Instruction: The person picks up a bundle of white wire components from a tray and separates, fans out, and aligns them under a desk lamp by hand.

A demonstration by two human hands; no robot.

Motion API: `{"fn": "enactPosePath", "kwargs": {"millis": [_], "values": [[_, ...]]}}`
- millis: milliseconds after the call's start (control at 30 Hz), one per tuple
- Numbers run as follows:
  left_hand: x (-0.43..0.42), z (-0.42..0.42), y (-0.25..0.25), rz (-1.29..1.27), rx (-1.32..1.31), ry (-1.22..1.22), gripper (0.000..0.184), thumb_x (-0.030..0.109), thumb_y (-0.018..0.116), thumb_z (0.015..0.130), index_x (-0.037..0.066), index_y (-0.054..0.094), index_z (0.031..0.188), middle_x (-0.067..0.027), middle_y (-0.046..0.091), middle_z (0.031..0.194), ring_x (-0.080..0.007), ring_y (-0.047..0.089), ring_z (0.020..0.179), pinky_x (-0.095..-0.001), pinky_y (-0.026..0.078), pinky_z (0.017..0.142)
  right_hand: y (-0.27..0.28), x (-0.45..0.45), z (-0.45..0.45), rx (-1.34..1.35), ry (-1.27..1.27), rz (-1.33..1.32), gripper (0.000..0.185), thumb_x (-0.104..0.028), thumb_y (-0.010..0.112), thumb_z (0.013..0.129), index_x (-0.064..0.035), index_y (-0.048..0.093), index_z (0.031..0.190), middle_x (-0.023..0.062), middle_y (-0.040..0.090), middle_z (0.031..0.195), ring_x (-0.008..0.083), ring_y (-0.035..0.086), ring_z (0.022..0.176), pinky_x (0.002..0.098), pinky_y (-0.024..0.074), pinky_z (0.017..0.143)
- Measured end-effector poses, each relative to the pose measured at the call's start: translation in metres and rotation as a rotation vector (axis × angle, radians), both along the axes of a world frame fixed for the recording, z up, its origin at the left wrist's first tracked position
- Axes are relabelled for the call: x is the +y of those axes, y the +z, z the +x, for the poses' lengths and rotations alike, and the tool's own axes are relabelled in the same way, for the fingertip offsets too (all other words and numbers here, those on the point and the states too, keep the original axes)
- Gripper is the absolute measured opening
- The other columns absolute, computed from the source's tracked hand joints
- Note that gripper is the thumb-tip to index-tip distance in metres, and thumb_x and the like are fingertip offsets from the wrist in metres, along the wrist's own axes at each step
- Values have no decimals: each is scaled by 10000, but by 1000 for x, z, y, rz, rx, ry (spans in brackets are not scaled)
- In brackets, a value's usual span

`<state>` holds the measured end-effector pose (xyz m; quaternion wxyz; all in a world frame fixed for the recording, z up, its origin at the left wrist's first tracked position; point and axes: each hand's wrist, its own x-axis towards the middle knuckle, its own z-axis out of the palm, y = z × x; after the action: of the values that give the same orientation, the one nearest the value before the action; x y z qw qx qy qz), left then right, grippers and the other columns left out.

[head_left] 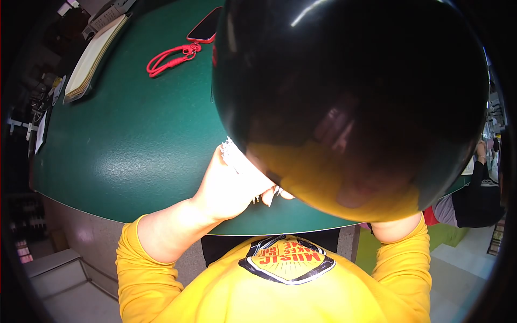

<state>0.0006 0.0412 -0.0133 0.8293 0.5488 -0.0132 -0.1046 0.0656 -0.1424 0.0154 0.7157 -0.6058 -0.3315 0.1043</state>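
A large glossy black dome [355, 102] fills the upper right and hides much of the space under it. Just left of its lower edge, my left hand [229, 185] is brightly lit over the green table, its fingers closed on a white, bristly-edged thing [230, 155] that is too overexposed to make out fully. Thin white strands and fingertips show beside the dome's rim; whose hand those fingertips belong to is unclear. My right hand is hidden behind the dome, and only the wrist shows below it.
On the green table [124, 124] lie a red-edged phone [207, 26] and a red cord strap [171, 60]. A stack of papers [91, 62] is at the far left. At the right edge, another person's dark sleeve [476, 202] and hand [481, 152] show.
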Motion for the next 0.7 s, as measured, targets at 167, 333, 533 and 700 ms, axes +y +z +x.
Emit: {"fn": "enactPosePath", "kwargs": {"millis": [167, 333, 533, 700], "values": [[3, -2, -15, -112, -44, -26, 123, -39, 572, 753, -26, 596, 634, -114, 601, 586, -202, 616, 545, -279, 508, 534, -2, -1, 1, -15, 6, -9, 443, -70, 608, 781, -16, 481, 1202, 129, 549, 1147, 229, 551, 998, 331, 461, 865], [1, -3, -5, -69, 10, -77, 117, -16, 587, 755, -31, 625, 645, -112, 613, 591, -156, 586, 512, -236, 476, 498, -3, -11, 4, -32, 11, -19, 443, -66, 611, 778, -16, 484, 1199, 128, 550, 1146, 229, 551, 998, 331, 461, 866], [1, 2, 11, 92, 25, -168, 83, 4, 611, 741, -45, 662, 698, -101, 625, 598, -102, 550, 490, -207, 437, 471, -5, -8, 3, -51, 14, -30, 443, -61, 615, 775, -15, 487, 1197, 127, 551, 1145, 229, 551, 998, 330, 460, 866], [-1, 2, 1, 111, -50, -170, 65, -15, 601, 728, -54, 652, 717, -104, 627, 610, -103, 544, 487, -208, 429, 461, -6, -5, 5, -67, 19, -40, 444, -57, 618, 772, -15, 489, 1194, 126, 552, 1144, 229, 551, 998, 330, 460, 866]]}}
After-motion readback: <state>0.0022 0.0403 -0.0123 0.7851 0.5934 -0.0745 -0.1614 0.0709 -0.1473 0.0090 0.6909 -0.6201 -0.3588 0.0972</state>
